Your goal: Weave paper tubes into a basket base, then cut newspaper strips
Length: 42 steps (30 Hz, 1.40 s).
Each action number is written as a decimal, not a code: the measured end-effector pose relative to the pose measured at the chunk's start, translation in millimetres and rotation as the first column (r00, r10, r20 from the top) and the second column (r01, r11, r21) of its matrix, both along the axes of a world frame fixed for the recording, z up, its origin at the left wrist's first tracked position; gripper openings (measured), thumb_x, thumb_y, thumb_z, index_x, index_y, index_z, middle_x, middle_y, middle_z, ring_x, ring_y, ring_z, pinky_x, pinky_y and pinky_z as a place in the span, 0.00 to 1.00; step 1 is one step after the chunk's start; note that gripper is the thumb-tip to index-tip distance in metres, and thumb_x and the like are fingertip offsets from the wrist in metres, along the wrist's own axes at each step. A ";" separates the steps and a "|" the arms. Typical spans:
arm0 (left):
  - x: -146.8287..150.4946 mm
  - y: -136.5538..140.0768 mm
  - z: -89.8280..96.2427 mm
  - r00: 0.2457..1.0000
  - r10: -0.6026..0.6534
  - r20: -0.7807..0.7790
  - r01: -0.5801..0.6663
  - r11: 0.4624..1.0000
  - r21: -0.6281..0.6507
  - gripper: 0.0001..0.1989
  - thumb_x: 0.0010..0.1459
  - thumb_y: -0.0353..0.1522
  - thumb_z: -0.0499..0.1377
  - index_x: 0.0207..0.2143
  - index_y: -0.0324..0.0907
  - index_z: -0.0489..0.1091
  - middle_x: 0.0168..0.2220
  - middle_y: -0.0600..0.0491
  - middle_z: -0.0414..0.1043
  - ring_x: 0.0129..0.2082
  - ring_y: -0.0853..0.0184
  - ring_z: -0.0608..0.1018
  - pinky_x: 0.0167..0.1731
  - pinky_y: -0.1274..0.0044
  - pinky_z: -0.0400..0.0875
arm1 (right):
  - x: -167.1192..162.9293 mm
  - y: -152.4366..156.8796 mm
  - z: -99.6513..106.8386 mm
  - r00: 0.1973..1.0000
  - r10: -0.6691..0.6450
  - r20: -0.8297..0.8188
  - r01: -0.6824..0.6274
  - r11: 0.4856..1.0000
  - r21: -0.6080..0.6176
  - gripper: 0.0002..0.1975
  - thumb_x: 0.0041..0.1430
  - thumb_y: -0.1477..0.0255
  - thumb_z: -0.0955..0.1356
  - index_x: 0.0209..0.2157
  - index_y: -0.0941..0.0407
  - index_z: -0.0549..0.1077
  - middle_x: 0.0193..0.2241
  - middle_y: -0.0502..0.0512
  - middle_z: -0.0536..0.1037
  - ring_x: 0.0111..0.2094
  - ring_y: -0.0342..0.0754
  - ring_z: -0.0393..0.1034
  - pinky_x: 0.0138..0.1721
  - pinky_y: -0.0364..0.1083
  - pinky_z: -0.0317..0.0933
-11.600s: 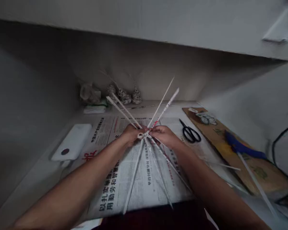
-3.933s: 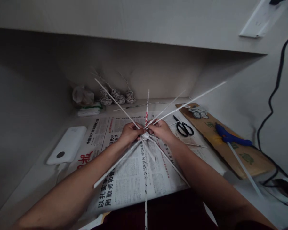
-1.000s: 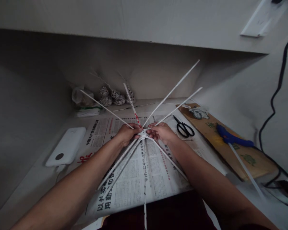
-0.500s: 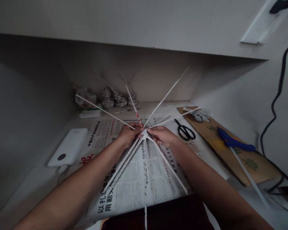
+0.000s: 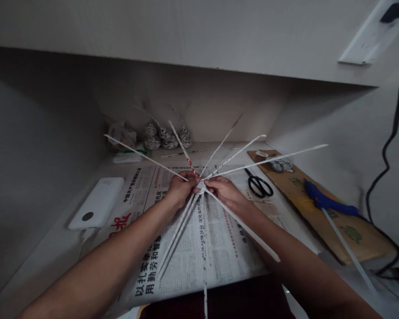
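Observation:
A small woven piece of rolled paper strips (image 5: 201, 188) is held over the newspaper, its long strips fanning out on all sides. My left hand (image 5: 182, 190) pinches its left side, thumb on top near a red-marked strip (image 5: 191, 165). My right hand (image 5: 225, 191) grips the opposite side, thumb and fingertips closed at the knotted middle. Two strips (image 5: 177, 235) run side by side toward my lap at the left, and another strip (image 5: 249, 230) crosses in front of my right forearm. My fingers partly cover the woven centre.
Newspaper (image 5: 182, 270) covers the desk. Black scissors (image 5: 260, 185) lie right of my hands, beside cardboard (image 5: 344, 243) bearing a blue glue gun (image 5: 329, 201). A white power bank (image 5: 96, 204) sits left. Several woven gourd shapes (image 5: 169, 138) stand behind, under a low overhang (image 5: 199, 40).
The strips on the right have shifted: one now reaches farther right, and another shows separately between it and the upright ones. Both hands keep their hold. The view has moved slightly.

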<state>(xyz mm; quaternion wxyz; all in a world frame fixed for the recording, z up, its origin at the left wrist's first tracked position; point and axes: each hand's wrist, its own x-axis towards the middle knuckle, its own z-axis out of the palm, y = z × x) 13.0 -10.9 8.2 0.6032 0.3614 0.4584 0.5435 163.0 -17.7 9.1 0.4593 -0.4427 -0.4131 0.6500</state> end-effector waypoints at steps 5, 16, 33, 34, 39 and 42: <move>-0.7 -3.1 3.5 0.995 -0.098 -0.002 0.098 0.994 0.043 0.16 0.36 0.29 0.73 0.29 0.37 0.73 0.23 0.56 0.73 0.24 0.70 0.75 0.21 0.80 0.72 | 0.5 -0.6 -1.4 0.998 -0.059 0.036 0.060 0.998 -0.015 0.18 0.36 0.64 0.78 0.23 0.57 0.68 0.13 0.42 0.67 0.14 0.37 0.55 0.16 0.41 0.45; -0.4 -1.2 2.5 0.999 -0.009 0.048 0.010 1.000 -0.017 0.16 0.31 0.27 0.73 0.25 0.36 0.73 0.23 0.56 0.73 0.22 0.73 0.74 0.23 0.82 0.72 | -7.4 -1.7 -10.9 0.967 -0.214 0.136 0.168 0.943 0.287 0.19 0.41 0.58 0.76 0.24 0.54 0.67 0.16 0.43 0.69 0.15 0.40 0.59 0.16 0.41 0.51; -3.1 2.9 -2.2 1.000 -0.009 0.027 0.010 0.999 -0.036 0.17 0.28 0.24 0.74 0.25 0.36 0.74 0.21 0.56 0.73 0.22 0.72 0.74 0.21 0.81 0.72 | 6.2 -22.2 19.7 0.168 -0.664 0.728 -0.546 0.552 0.630 0.07 0.63 0.75 0.64 0.36 0.55 0.75 0.35 0.57 0.77 0.42 0.54 0.67 0.49 0.52 0.53; -2.9 2.8 -2.0 1.000 -0.007 0.029 0.009 0.999 -0.039 0.17 0.28 0.24 0.74 0.24 0.36 0.74 0.21 0.55 0.73 0.22 0.72 0.74 0.22 0.81 0.73 | 5.3 -23.6 20.2 0.146 -0.646 0.749 -0.557 0.572 0.602 0.08 0.63 0.75 0.63 0.35 0.55 0.75 0.34 0.57 0.77 0.39 0.52 0.68 0.46 0.51 0.55; -2.5 2.7 -2.1 0.999 0.000 0.036 0.002 0.998 -0.056 0.16 0.27 0.24 0.74 0.21 0.35 0.72 0.22 0.55 0.73 0.22 0.72 0.75 0.22 0.80 0.74 | 5.1 -22.7 14.5 0.203 -0.532 0.822 -0.473 0.682 0.558 0.08 0.58 0.78 0.64 0.34 0.54 0.74 0.33 0.55 0.77 0.34 0.50 0.71 0.35 0.46 0.58; -2.4 2.2 -1.3 1.000 -0.001 0.012 0.002 0.998 -0.062 0.17 0.27 0.25 0.75 0.20 0.36 0.71 0.21 0.56 0.72 0.22 0.72 0.74 0.22 0.80 0.73 | 6.0 -17.1 9.2 0.360 -0.479 0.801 -0.358 0.722 0.592 0.07 0.54 0.77 0.66 0.35 0.54 0.74 0.33 0.54 0.80 0.36 0.49 0.74 0.37 0.44 0.61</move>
